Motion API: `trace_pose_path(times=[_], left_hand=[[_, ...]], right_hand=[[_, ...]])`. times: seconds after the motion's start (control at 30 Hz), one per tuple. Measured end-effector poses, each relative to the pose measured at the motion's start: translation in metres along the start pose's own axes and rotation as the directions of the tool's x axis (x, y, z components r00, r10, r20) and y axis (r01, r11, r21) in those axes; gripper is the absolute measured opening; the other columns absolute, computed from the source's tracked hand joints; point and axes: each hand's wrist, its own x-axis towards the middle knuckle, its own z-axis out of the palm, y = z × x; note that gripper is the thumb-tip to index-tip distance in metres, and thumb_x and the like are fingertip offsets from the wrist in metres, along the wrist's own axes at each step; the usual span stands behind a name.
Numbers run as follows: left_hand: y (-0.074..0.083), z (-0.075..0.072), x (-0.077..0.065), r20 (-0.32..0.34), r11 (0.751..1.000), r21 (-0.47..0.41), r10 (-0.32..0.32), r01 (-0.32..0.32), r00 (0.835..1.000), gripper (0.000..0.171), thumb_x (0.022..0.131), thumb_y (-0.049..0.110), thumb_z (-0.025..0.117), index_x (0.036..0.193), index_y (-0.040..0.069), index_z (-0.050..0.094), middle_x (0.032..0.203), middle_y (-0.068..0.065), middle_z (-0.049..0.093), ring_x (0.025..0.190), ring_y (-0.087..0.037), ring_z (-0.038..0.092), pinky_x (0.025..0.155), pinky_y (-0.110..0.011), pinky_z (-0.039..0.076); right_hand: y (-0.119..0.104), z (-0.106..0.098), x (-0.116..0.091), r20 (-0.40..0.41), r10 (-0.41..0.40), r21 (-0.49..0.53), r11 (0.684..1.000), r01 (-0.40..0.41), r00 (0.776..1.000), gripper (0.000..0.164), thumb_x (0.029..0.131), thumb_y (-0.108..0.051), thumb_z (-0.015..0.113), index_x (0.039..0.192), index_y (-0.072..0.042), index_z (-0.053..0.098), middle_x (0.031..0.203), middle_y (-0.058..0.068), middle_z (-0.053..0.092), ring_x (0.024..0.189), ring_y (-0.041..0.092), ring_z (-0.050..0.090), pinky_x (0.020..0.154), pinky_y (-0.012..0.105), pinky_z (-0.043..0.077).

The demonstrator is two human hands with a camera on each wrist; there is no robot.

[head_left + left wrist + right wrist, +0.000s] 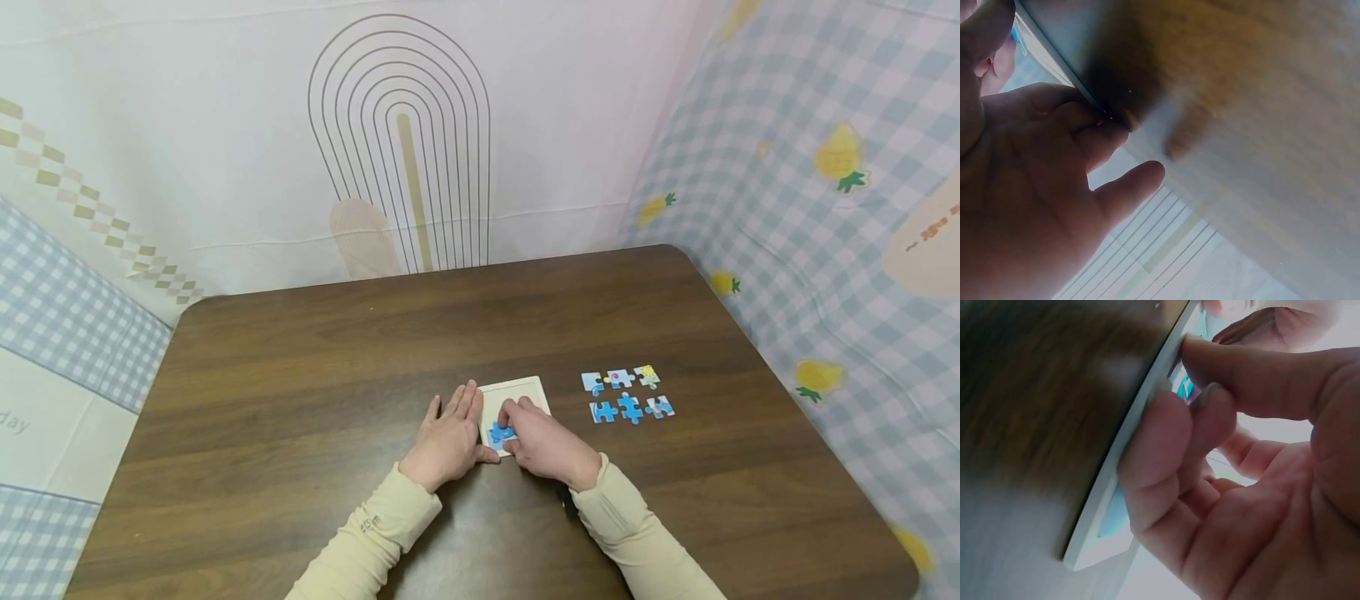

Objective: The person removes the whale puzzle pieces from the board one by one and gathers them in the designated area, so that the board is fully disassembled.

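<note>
A small pale square puzzle tray (534,388) lies on the table before me, with blue jigsaw pieces (498,435) in its near left corner. My left hand (448,437) lies along the tray's left side with fingers extended, the thumb at the near edge. Over the tray, my right hand (547,442) has its thumb and curled fingers around a blue puzzle piece, which they partly hide. In the right wrist view a bit of blue piece (1186,386) shows between the thumb and fingertips, close to the tray's rim (1100,490).
Several loose jigsaw pieces (628,407) lie in two rows to the right of the tray. The brown wooden table (337,350) has rounded far corners. Behind it hangs a white patterned cloth (225,150), with a checked cloth (780,183) at the right.
</note>
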Motion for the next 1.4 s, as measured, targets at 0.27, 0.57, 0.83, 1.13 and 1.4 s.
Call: trace_pose_path(times=[0.27,0.57,0.83,1.13,1.4], left_hand=[[0.0004,-0.0004,0.0000,0.006,1.000,-0.014,-0.009,0.009,1.000,0.098,0.083,0.061,0.061,0.153,0.001,0.026,0.160,-0.013,0.017,0.147,-0.025,0.018,0.113,-0.053,0.022],[0.0012,-0.0004,0.0008,0.015,1.000,-0.003,-0.015,0.015,1.000,0.099,0.082,0.062,0.061,0.153,0.002,0.025,0.161,-0.013,0.016,0.147,-0.024,0.017,0.113,-0.053,0.023],[0.0009,0.0001,0.0018,0.009,1.000,-0.004,-0.012,0.012,1.000,0.099,0.082,0.062,0.061,0.153,0.002,0.026,0.160,-0.013,0.017,0.147,-0.025,0.018,0.113,-0.053,0.024],[0.0006,0.0011,0.0006,-0.005,1.000,-0.004,-0.005,0.005,1.000,0.098,0.083,0.060,0.062,0.152,0.001,0.026,0.160,-0.014,0.017,0.147,-0.025,0.018,0.112,-0.054,0.024],[0.0016,-0.0002,-0.0009,0.002,1.000,-0.012,-0.008,0.008,1.000,0.098,0.083,0.060,0.062,0.152,0.001,0.026,0.160,-0.014,0.017,0.147,-0.025,0.018,0.112,-0.054,0.023]], right_hand=[[-0.0020,0.0027,-0.0011,-0.016,0.012,-0.011,1.000,-0.012,1.000,0.018,0.088,-0.010,0.071,0.098,-0.006,0.056,0.086,0.003,0.043,0.070,0.014,0.046,0.071,0.033,0.047],[-0.0048,0.0016,-0.0023,-0.014,-0.001,-0.059,0.998,0.000,1.000,0.015,0.090,-0.006,0.067,0.098,-0.006,0.055,0.086,0.004,0.040,0.064,0.014,0.046,0.064,0.029,0.046],[-0.0045,0.0030,-0.0036,-0.037,-0.023,-0.065,0.998,0.021,0.999,0.017,0.090,-0.004,0.066,0.099,-0.005,0.053,0.086,0.004,0.039,0.063,0.013,0.044,0.062,0.028,0.045],[-0.0054,0.0036,-0.0040,-0.042,-0.008,-0.041,0.999,0.006,0.999,0.017,0.090,-0.004,0.067,0.100,-0.006,0.052,0.086,0.004,0.038,0.063,0.014,0.045,0.061,0.027,0.044],[-0.0039,0.0046,-0.0032,-0.061,-0.008,-0.035,0.999,0.005,0.998,0.018,0.090,-0.005,0.068,0.099,-0.007,0.052,0.086,0.003,0.040,0.065,0.013,0.044,0.064,0.027,0.045]])
